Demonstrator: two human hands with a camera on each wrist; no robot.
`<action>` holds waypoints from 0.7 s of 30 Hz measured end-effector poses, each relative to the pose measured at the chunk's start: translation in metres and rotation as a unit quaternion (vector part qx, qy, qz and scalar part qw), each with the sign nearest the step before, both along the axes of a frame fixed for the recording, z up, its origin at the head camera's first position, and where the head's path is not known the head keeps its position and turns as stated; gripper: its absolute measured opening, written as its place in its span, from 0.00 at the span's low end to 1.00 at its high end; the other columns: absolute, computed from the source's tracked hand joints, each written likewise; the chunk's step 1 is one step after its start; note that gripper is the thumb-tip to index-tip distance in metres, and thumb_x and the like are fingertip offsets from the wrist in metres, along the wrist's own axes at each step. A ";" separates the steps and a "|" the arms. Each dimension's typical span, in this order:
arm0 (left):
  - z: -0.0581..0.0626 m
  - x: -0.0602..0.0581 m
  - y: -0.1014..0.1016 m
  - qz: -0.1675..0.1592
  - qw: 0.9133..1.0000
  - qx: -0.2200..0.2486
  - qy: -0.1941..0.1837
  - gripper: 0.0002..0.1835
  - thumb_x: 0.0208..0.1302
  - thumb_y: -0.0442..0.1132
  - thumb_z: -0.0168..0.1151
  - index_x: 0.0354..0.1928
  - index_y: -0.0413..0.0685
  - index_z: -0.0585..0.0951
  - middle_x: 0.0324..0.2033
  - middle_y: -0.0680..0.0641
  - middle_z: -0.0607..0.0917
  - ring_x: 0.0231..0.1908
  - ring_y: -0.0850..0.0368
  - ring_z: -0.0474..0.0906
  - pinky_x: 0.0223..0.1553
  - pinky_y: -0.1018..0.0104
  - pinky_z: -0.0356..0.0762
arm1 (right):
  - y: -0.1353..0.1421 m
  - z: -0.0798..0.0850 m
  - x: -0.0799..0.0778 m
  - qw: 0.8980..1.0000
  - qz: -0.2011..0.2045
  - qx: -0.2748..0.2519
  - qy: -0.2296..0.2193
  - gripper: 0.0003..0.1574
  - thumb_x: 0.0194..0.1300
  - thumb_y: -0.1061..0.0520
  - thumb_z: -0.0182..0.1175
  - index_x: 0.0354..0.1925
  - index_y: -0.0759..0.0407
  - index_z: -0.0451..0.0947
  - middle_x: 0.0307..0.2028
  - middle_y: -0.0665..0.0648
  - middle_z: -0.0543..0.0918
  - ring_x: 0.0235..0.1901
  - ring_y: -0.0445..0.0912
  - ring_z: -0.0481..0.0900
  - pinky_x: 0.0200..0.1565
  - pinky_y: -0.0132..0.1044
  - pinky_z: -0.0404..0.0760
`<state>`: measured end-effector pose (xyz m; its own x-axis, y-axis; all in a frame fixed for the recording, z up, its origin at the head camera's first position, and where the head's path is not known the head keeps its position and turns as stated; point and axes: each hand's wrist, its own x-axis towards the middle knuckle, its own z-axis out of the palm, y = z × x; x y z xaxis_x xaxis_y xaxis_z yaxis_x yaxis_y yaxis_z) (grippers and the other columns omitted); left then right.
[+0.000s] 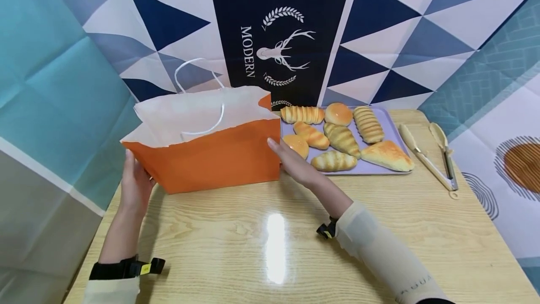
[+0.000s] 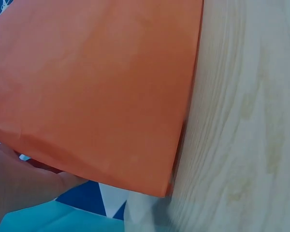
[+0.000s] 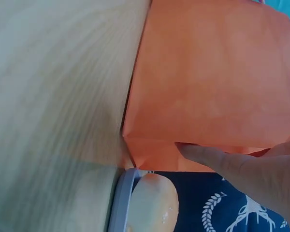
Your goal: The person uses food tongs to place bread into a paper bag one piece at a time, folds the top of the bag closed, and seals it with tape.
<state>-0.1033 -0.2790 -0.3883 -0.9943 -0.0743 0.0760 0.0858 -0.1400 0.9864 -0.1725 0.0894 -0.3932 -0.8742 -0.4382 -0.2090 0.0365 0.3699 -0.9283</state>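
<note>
An orange paper bag [image 1: 219, 158] with a white inside and a white cord handle [image 1: 202, 133] stands on the table, its mouth spread and facing up. My left hand [image 1: 136, 186] touches its left side, thumb upward along the edge. In the left wrist view, part of that hand [image 2: 24, 183] shows beside the bag's side fold. At the right side, my right hand [image 1: 297, 163] rests against the bag with the thumb straight. The right wrist view has this thumb [image 3: 208, 157] pressing into the folded side panel. Most other fingers are hidden behind the bag.
A lilac tray [image 1: 396, 130] with several breads stands just right of the bag, close to my right hand. Beyond it lie tongs [image 1: 426, 156] with pale tips. A patterned cloth backdrop [image 1: 287, 27] rises behind the wooden table [image 1: 219, 238].
</note>
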 end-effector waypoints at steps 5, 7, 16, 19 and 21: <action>-0.003 0.010 0.004 0.002 1.000 0.001 0.012 0.32 0.76 0.64 0.28 0.73 0.60 0.61 0.61 0.54 0.72 0.62 0.56 0.63 0.54 0.64 0.66 | 0.007 0.000 0.012 0.999 0.015 -0.038 0.001 0.55 0.68 0.21 0.34 0.79 0.45 0.31 0.78 0.49 0.38 0.73 0.44 0.42 0.69 0.62 0.56; -0.004 0.011 0.004 0.001 1.000 0.007 0.021 0.31 0.76 0.63 0.28 0.72 0.57 0.63 0.58 0.55 0.74 0.61 0.56 0.64 0.54 0.63 0.66 | 0.009 0.000 0.015 0.998 0.024 -0.054 0.006 0.52 0.70 0.23 0.34 0.79 0.43 0.32 0.78 0.48 0.38 0.73 0.44 0.43 0.68 0.63 0.58; -0.003 0.013 0.003 -0.006 0.999 -0.015 0.029 0.31 0.77 0.62 0.28 0.71 0.55 0.64 0.57 0.54 0.73 0.57 0.56 0.66 0.51 0.60 0.67 | 0.017 -0.002 0.020 0.998 0.036 -0.050 0.006 0.51 0.72 0.26 0.36 0.79 0.46 0.29 0.78 0.48 0.34 0.73 0.43 0.40 0.69 0.61 0.58; -0.001 0.013 0.000 -0.005 0.999 -0.025 0.024 0.31 0.76 0.63 0.28 0.69 0.56 0.65 0.56 0.55 0.73 0.57 0.57 0.66 0.52 0.62 0.66 | 0.021 -0.003 0.019 0.998 0.043 -0.050 0.002 0.51 0.73 0.27 0.37 0.79 0.44 0.28 0.78 0.49 0.34 0.73 0.44 0.41 0.69 0.60 0.57; 0.002 0.012 -0.003 -0.001 0.999 -0.025 0.026 0.32 0.76 0.64 0.28 0.67 0.55 0.67 0.54 0.55 0.75 0.57 0.57 0.66 0.52 0.64 0.67 | 0.025 -0.003 0.019 0.998 0.047 -0.051 -0.002 0.50 0.73 0.28 0.37 0.78 0.43 0.27 0.78 0.50 0.34 0.73 0.47 0.47 0.69 0.60 0.56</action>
<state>-0.0910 -0.2818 -0.3864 -0.9890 -0.0666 0.1318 0.1375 -0.0904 0.9864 -0.1539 0.1147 -0.3960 -0.8278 -0.5368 -0.1631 0.0110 0.2752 -0.9613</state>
